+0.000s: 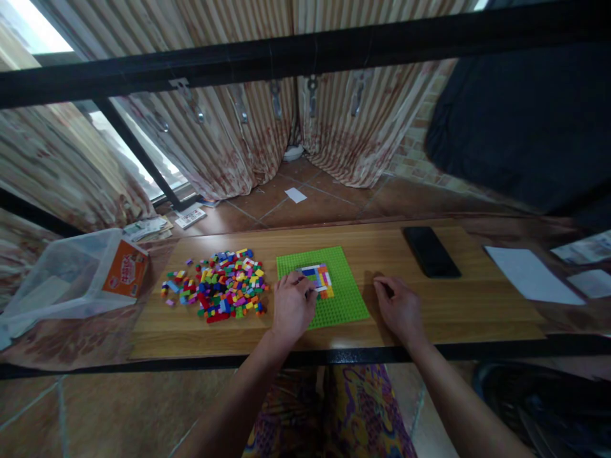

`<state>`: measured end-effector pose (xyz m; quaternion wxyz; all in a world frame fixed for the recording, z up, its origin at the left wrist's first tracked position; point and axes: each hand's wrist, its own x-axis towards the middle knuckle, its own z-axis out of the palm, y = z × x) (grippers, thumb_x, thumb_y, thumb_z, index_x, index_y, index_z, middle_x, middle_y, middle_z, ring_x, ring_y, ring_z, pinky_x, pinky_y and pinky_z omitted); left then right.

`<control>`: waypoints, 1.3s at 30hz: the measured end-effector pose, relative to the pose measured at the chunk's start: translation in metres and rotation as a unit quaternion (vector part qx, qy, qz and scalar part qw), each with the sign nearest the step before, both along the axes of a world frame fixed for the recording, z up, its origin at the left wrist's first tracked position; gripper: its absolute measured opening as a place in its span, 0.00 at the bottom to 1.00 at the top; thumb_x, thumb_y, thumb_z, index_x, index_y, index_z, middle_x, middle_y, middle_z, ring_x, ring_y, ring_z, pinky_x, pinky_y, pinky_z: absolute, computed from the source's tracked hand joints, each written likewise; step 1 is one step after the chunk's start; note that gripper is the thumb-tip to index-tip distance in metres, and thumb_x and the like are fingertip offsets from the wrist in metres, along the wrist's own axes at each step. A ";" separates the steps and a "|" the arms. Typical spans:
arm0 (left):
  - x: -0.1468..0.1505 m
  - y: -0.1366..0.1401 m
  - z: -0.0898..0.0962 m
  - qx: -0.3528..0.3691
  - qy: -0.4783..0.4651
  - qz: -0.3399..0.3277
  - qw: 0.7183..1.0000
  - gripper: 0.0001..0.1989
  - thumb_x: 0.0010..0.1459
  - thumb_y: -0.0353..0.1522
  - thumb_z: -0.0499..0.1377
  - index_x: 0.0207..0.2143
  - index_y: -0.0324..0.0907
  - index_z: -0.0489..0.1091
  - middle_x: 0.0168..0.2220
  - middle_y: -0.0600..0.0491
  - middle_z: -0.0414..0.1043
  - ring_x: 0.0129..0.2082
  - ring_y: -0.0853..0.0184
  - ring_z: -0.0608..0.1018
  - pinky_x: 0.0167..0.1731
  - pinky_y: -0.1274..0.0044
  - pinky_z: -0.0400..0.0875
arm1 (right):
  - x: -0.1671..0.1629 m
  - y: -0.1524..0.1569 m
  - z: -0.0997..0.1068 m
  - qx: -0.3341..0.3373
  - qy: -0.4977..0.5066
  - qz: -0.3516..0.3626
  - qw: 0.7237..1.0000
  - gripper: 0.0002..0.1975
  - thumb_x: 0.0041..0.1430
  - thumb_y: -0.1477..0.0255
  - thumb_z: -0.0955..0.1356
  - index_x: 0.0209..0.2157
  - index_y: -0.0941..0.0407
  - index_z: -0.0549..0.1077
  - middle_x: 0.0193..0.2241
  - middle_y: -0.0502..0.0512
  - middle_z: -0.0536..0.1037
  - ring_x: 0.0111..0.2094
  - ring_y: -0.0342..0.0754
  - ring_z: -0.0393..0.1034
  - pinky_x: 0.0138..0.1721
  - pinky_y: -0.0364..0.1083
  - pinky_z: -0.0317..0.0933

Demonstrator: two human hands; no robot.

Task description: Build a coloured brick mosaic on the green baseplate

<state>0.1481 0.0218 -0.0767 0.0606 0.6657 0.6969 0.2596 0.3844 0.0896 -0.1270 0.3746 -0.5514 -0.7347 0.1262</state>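
A green studded baseplate (346, 280) lies on the wooden board, with a patch of flat-laid toy bricks (324, 280) in white, blue, orange, purple and yellow on it. My left hand (292, 304) reaches over the plate's left side, fingers pinched at the left edge of the patch. Whatever lies between those fingertips is hidden. To the right of the plate, my right hand (398, 308) rests on the board, loosely curled, with nothing visible in it. A heap of loose toy bricks (229, 286) in many colours spreads left of my left hand.
A black phone (431, 252) lies on the wooden board (477, 305) at the right, with white paper (532, 275) beyond it. At far left stands a clear plastic box (81, 273) with an orange label. A dark rail (296, 57) crosses above; curtains hang behind.
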 end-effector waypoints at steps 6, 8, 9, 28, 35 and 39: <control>0.003 0.002 -0.001 -0.001 0.007 0.003 1.000 0.03 0.56 0.30 0.60 0.32 0.45 0.74 0.40 0.52 0.73 0.41 0.61 0.72 0.42 0.67 0.64 | -0.001 -0.001 0.001 -0.004 0.005 -0.001 1.000 0.16 0.63 0.62 0.61 0.35 0.57 0.75 0.35 0.60 0.78 0.36 0.51 0.73 0.38 0.49 0.65; 0.005 0.003 -0.001 -0.004 0.004 -0.003 1.000 0.03 0.56 0.30 0.60 0.32 0.45 0.74 0.39 0.52 0.73 0.41 0.61 0.72 0.42 0.67 0.63 | -0.001 -0.001 0.001 -0.004 0.007 -0.003 1.000 0.16 0.63 0.62 0.61 0.35 0.57 0.75 0.35 0.60 0.79 0.36 0.52 0.73 0.38 0.49 0.65; 0.006 0.003 -0.002 -0.005 0.002 -0.005 1.000 0.03 0.57 0.30 0.60 0.32 0.45 0.74 0.39 0.52 0.73 0.40 0.61 0.72 0.42 0.67 0.63 | -0.001 0.000 0.001 -0.004 0.007 -0.005 1.000 0.17 0.63 0.62 0.61 0.35 0.57 0.75 0.35 0.60 0.78 0.36 0.52 0.73 0.38 0.49 0.65; 0.014 0.006 -0.004 0.011 0.016 0.018 1.000 0.01 0.55 0.31 0.60 0.30 0.45 0.72 0.39 0.52 0.73 0.41 0.60 0.71 0.44 0.65 0.60 | -0.020 -0.003 0.029 -0.084 0.063 0.029 0.994 0.15 0.59 0.60 0.63 0.35 0.56 0.76 0.33 0.58 0.79 0.32 0.49 0.72 0.35 0.47 0.65; 0.015 0.005 -0.003 0.002 0.016 0.022 1.000 0.02 0.56 0.31 0.60 0.31 0.45 0.72 0.38 0.52 0.73 0.40 0.61 0.70 0.43 0.66 0.59 | -0.080 -0.004 0.034 -0.189 0.101 0.074 0.974 0.16 0.57 0.58 0.65 0.33 0.56 0.75 0.30 0.56 0.79 0.30 0.49 0.72 0.34 0.47 0.63; 0.015 0.005 -0.003 0.009 0.012 0.019 1.000 0.02 0.56 0.31 0.60 0.32 0.45 0.72 0.39 0.52 0.73 0.41 0.61 0.70 0.45 0.66 0.59 | -0.088 -0.003 0.028 -0.197 0.030 0.049 0.979 0.15 0.57 0.58 0.65 0.31 0.54 0.76 0.29 0.54 0.80 0.30 0.48 0.72 0.33 0.45 0.60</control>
